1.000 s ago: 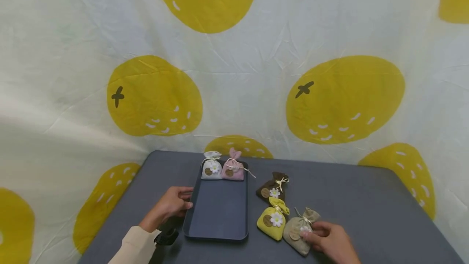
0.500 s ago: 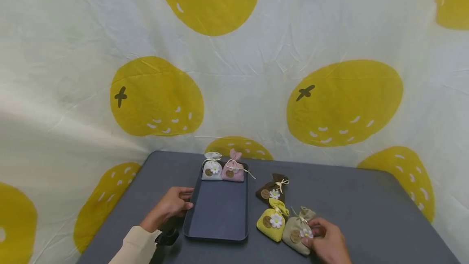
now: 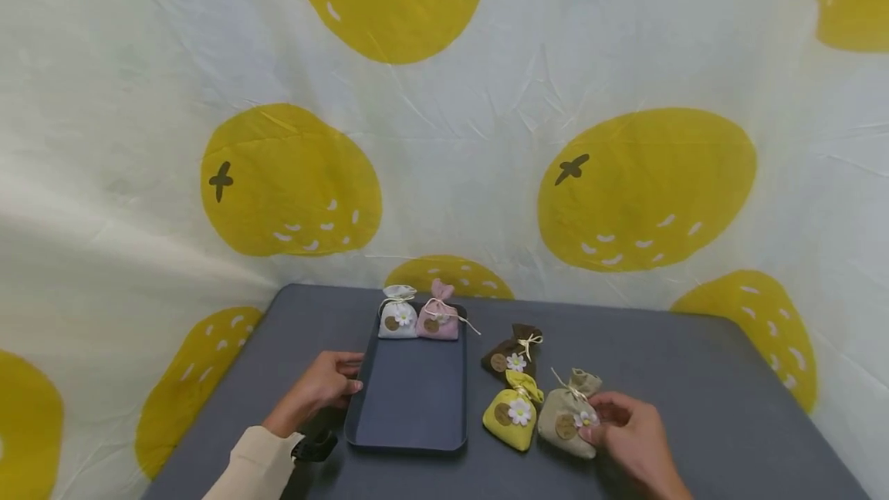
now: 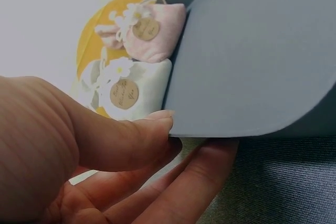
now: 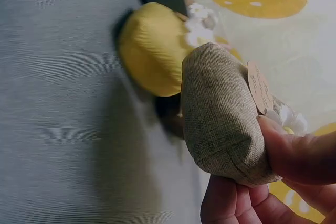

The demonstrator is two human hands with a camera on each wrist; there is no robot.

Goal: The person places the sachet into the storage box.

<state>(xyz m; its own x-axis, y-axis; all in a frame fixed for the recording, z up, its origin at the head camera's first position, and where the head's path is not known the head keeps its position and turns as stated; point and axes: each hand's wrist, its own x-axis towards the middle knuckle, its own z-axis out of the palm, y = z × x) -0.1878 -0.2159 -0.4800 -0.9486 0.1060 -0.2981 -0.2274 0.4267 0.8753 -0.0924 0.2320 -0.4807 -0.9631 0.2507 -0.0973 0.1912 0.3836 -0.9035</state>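
My right hand pinches a beige drawstring pouch, thumb in front and fingers behind. In the right wrist view the beige pouch is clear of the table, its shadow below. Just left of it lies a yellow pouch with a white daisy, and a dark brown pouch lies behind that one. With thumb at the rim and fingers beneath, my left hand grips the left side of a dark grey tray. A white pouch and a pink pouch sit side by side at its far end.
A dark grey table bears the tray and the loose pouches. Right behind its far edge hangs a pale cloth printed with large yellow fruit. A black band circles the left wrist.
My right hand has raised the beige pouch from its slanted position beside the yellow one and turned it more upright. The left hand keeps its grip on the tray.
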